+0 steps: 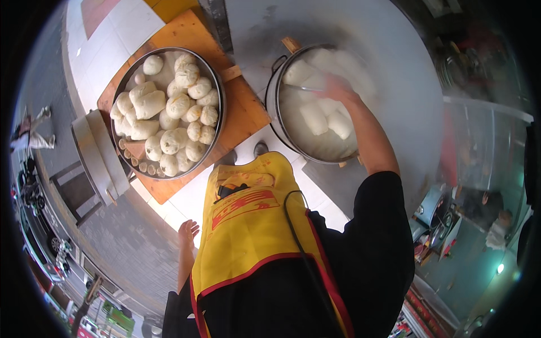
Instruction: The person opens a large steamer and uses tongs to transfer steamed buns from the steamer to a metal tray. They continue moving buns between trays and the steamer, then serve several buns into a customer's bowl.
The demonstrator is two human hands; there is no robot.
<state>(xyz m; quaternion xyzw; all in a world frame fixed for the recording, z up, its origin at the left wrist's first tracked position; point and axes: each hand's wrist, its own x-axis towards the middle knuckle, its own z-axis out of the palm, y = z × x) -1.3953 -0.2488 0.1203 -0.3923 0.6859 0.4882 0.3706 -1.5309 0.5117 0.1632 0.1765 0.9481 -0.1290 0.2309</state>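
Note:
Steam rises from a round metal steamer (272, 103) on the right, where several long white steamed buns (314, 118) lie. Over it reaches my right hand (338, 87), blurred, gripping a thin metal utensil, perhaps tongs (305, 88); its tips are hard to see in the steam. My left hand (188, 232) hangs beside the yellow apron (245, 236), fingers apart and holding nothing. A second round tray (222, 110) at the left holds round pleated buns (177, 105), oblong buns (150, 104) and short brown-ended pieces (143, 167) near its lower edge.
An orange wooden board (245, 105) lies under the left tray. Stacked metal steamer rings (99, 156) stand farther left by a dark frame. The street beyond has a walking person (40, 129) and a parked car (42, 236). Pots (433, 205) and another person (498, 230) appear at far right.

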